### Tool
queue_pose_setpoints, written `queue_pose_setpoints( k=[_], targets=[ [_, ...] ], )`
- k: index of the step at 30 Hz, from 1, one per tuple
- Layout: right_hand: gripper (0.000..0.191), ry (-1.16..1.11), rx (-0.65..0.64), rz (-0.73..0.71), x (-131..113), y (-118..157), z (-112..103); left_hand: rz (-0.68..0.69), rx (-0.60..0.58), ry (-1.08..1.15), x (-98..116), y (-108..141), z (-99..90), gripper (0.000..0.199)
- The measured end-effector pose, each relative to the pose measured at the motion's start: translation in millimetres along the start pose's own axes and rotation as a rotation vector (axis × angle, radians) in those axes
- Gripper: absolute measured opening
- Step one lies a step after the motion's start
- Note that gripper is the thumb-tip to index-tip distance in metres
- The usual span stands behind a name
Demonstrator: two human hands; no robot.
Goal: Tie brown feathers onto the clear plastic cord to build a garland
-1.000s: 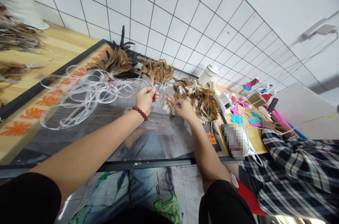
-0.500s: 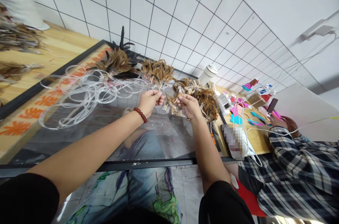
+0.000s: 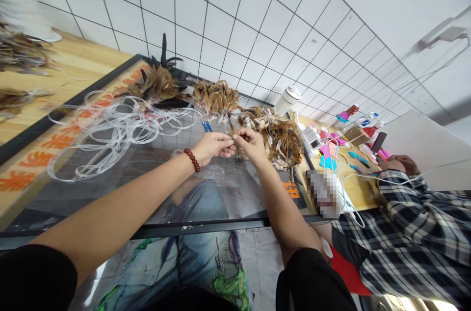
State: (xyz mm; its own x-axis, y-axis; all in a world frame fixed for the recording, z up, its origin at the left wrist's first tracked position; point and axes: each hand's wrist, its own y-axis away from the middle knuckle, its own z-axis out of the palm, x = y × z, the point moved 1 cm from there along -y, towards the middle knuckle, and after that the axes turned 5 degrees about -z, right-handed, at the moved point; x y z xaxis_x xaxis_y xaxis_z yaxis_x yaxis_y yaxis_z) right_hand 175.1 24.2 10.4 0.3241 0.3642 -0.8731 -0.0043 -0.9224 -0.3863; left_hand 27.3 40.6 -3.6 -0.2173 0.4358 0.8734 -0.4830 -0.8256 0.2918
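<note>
Over the glass tabletop [image 3: 228, 188], my left hand [image 3: 214, 146] and my right hand [image 3: 252, 145] meet, thumbs and forefingers pinched together. A slim brown feather [image 3: 231, 123] stands up from between the fingertips, its quill end hidden by them. Just behind is a row of brown feathers [image 3: 216, 95]. Close to my right hand lies a loose heap of brown and pale feathers [image 3: 281, 139]. Two thin blue objects [image 3: 207, 126] rest beyond my left hand, too small to name surely.
Loops of clear, flat strip [image 3: 121, 129] spread over the left side, near a black-and-brown feather bunch [image 3: 158, 85]. A white lidded cup [image 3: 289, 100] stands by the tiled wall. A co-worker in a plaid shirt [image 3: 412, 213] sits on the right, near a white device [image 3: 312, 140] with cables.
My hands have come together from a small gap apart, the right one moving left from the feather heap. A feather now shows upright at the fingertips.
</note>
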Motion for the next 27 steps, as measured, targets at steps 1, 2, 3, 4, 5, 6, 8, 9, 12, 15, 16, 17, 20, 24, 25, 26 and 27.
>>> queue_pose_setpoints(
  k=[1,2,3,4,5,6,8,9,12,15,16,17,20,24,25,26,27],
  targets=[
    [0.023,0.011,-0.01,-0.017,-1.2,0.6,0.3,0.003,-0.008,-0.009,-0.9,-0.9,-0.7,0.013],
    [0.023,0.017,-0.015,-0.027,-2.2,1.1,0.6,0.008,-0.02,-0.019,-1.6,-1.5,-1.2,0.012],
    [0.023,0.014,-0.017,-0.025,-2.9,1.4,1.0,0.016,-0.035,-0.027,-2.1,-1.8,-1.4,0.013],
    [0.024,-0.003,-0.019,-0.008,-3.0,1.6,1.4,0.025,-0.048,-0.033,-2.4,-1.8,-1.4,0.013],
    [0.026,-0.031,-0.016,0.018,-2.7,1.4,1.6,0.032,-0.059,-0.038,-2.5,-1.5,-1.1,0.014],
    [0.027,-0.067,-0.002,0.046,-2.0,0.9,1.3,0.037,-0.068,-0.043,-2.5,-1.2,-0.7,0.015],
    [0.031,-0.121,0.074,0.084,-0.2,-1.2,-1.3,0.044,-0.07,-0.049,-2.1,-0.5,0.2,0.016],
    [0.032,-0.131,0.128,0.091,0.6,-2.6,-3.8,0.047,-0.065,-0.049,-1.9,-0.3,0.6,0.015],
    [0.035,-0.155,0.232,0.115,1.3,-5.8,-12.8,0.064,-0.043,-0.04,-1.8,-0.9,0.9,0.015],
    [0.038,-0.186,0.066,0.196,-0.4,-4.4,-15.1,0.087,-0.035,-0.044,-3.2,-2.3,0.4,0.016],
    [0.037,-0.184,-0.011,0.206,-1.3,-3.1,-13.6,0.092,-0.042,-0.054,-3.9,-2.7,0.4,0.017],
    [0.035,-0.175,-0.075,0.202,-2.1,-1.7,-11.5,0.095,-0.056,-0.07,-4.7,-2.9,0.5,0.018],
    [0.035,-0.129,-0.121,0.148,-2.6,-0.4,-7.8,0.095,-0.108,-0.135,-5.8,-2.5,1.7,0.022],
    [0.03,0.044,0.11,0.105,0.7,-6.0,-26.1,0.177,-0.031,-0.081,-1.3,-1.6,0.4,0.02],
    [0.03,0.13,0.179,0.101,1.7,-7.2,-33.6,0.207,0.021,-0.044,0.5,-1.7,-0.7,0.018],
    [0.029,0.237,0.217,0.112,2.6,-7.7,-40.4,0.229,0.073,-0.011,2.3,-2.0,-2.0,0.016],
    [0.027,0.352,0.218,0.128,3.5,-7.7,-45.7,0.242,0.123,0.013,3.9,-2.5,-3.1,0.013]
  ],
)
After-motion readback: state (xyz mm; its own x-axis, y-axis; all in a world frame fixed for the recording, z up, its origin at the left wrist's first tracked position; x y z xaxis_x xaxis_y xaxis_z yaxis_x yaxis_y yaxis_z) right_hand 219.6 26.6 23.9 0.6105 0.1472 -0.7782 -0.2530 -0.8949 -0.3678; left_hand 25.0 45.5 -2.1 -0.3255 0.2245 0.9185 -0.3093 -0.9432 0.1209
